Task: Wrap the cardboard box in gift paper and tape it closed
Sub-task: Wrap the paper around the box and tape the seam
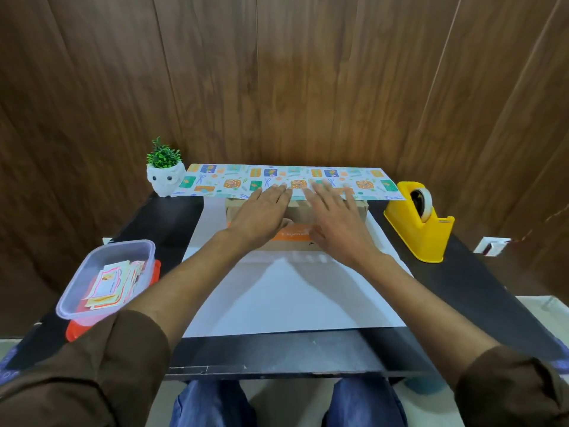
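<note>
While folding the far flap of gift paper (234, 180) over the cardboard box (297, 211) (mid-frame), pressing it down with left hand (261, 211) and right hand (335, 217), fingers straight, gripping nothing. Next, likely: draw near edge over, then tape from dispenser (415, 223) at right.

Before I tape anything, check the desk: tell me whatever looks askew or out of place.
Only the clear plastic container at the table's left edge stands out: it sits crookedly on a red lid that pokes out beneath it. The gift paper folded over the cardboard box looks straight.
</note>
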